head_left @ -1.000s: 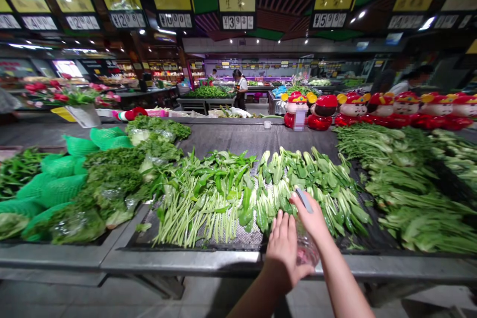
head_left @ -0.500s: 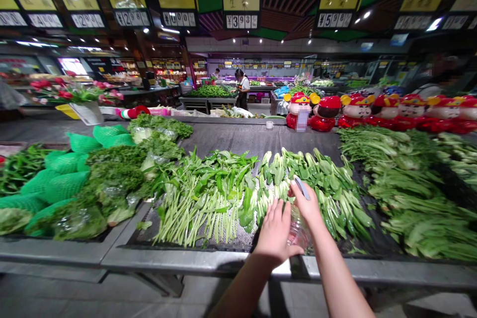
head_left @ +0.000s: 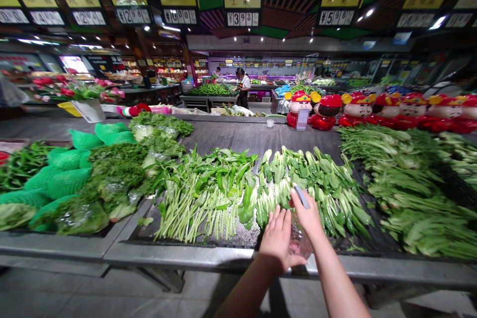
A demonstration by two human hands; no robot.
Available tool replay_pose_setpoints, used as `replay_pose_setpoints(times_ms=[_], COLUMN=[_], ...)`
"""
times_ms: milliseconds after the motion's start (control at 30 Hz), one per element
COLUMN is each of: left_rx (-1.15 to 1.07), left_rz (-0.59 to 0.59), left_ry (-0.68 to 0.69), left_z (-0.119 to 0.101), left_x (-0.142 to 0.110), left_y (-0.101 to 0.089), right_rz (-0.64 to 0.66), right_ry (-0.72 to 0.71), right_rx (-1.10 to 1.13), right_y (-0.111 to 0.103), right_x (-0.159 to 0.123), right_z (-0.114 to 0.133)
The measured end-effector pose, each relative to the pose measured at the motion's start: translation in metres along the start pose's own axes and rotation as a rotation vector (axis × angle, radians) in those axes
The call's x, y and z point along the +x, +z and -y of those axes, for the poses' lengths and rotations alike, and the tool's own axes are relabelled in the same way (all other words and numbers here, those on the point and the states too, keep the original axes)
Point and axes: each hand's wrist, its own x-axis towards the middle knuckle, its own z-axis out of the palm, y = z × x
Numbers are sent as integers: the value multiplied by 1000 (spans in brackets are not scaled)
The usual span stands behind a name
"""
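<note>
**Q:** Where is the clear plastic bag (head_left: 300,241)?

**A:** It hangs from your right hand (head_left: 307,216), over the metal rim of the surface (head_left: 179,254), just below the bok choy (head_left: 298,184).

**Q:** And your left hand (head_left: 276,238)?

**A:** Open, fingers spread, just beside the bag. Your right hand is closed, pinching the bag's top, with a grey strip (head_left: 301,197) lying along the fingers.

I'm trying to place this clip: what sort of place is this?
Probably a supermarket's fresh-vegetable section: bunches of bok choy on a metal display table, greens in green mesh netting, and hanging price signs overhead.
</note>
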Motion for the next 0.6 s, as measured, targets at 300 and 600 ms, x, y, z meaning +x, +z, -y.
replay_pose_setpoints(times_ms=[300, 600], left_rx=[-72, -20], left_rz=[-12, -145], left_ry=[22, 127], left_z=[14, 20], left_x=[-2, -7], left_y=[14, 11], right_rz=[162, 145], right_ry=[-96, -188], right_rx=[115, 288], right_y=[-13, -13], right_x=[-5, -21], right_z=[1, 10])
